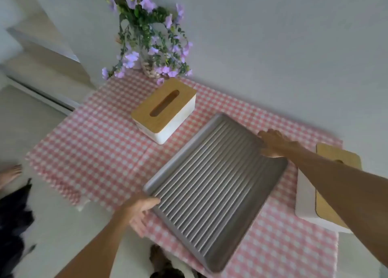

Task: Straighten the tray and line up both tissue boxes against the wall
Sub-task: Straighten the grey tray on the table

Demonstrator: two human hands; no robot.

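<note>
Head: tray (212,185) btwn both hands, skewed

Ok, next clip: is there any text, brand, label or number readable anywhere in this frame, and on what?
None can be read.
Tray: ribbed grey surface, no marking visible.
Left tissue box: plain wooden lid and white body, no print visible.
Right tissue box: partly hidden by the right arm, nothing visible on the shown part.
Tablecloth: pink check pattern only.
</note>
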